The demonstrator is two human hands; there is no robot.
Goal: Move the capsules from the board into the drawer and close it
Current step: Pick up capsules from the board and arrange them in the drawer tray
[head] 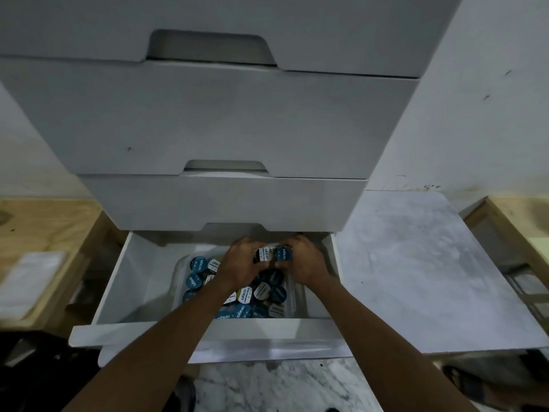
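The bottom drawer [118, 295] of a white cabinet stands pulled out. Inside it a clear plastic tub [292, 295] holds several blue and white coffee capsules [269, 291]. Both my hands reach over the back of the tub. My left hand [240, 263] grips a white-lidded capsule [263, 254]. My right hand [300, 260] grips a blue-lidded capsule [281, 253]. The two held capsules touch side by side above the pile. A pale marbled board [416, 272] lies to the right of the drawer with no capsules visible on it.
Closed white drawers [208, 120] with cut-out handles stack above the open one. A wooden shelf [44, 233] with a white sheet on it sits at the left. Another wooden unit [517, 233] stands at the right. Marbled floor [282, 388] shows below the drawer front.
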